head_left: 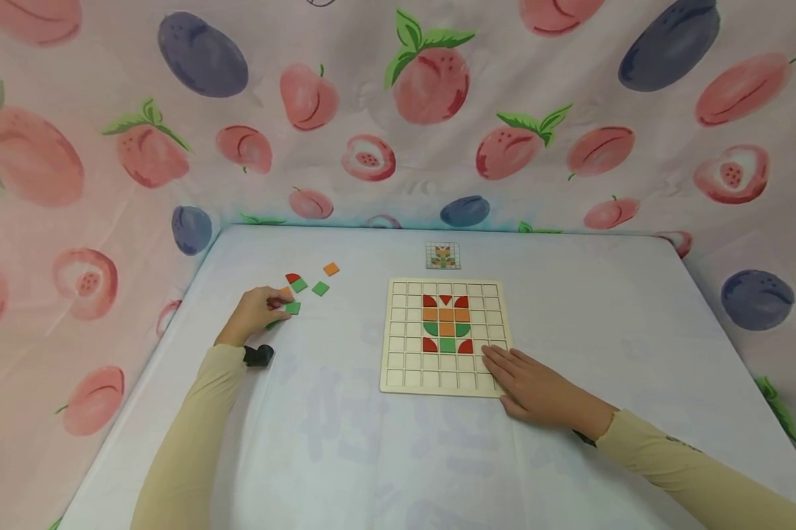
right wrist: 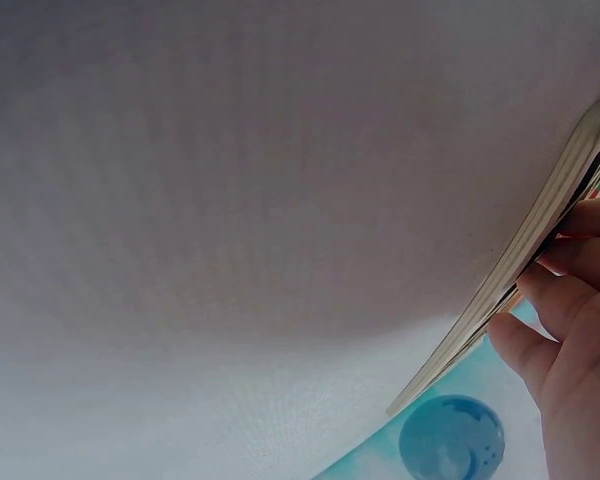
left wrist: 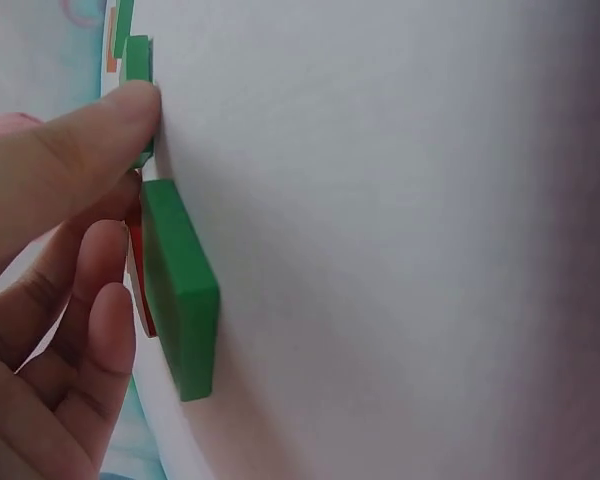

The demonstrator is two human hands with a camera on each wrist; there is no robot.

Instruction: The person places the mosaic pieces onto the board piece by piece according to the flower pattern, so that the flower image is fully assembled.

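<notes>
A wooden grid board (head_left: 404, 368) lies mid-table with red, orange and green tiles (head_left: 446, 322) set in a flower shape. My right hand (head_left: 533, 386) lies flat on the board's near right corner; in the right wrist view its fingers (right wrist: 580, 320) rest at the board's edge (right wrist: 540, 250). My left hand (head_left: 257, 309) is over the loose tiles at the left. Its thumb (left wrist: 80, 150) and curled fingers (left wrist: 100, 300) close on the edges of a green square tile (left wrist: 180, 285), which lies flat on the table. A red piece (left wrist: 137, 260) sits behind it.
More loose tiles lie past my left hand: an orange one (head_left: 331, 269), a red quarter piece (head_left: 294, 278) and two green ones (head_left: 320, 288). A small pattern card (head_left: 442, 255) lies beyond the board. Fruit-print cloth walls (head_left: 431, 110) enclose the table on three sides.
</notes>
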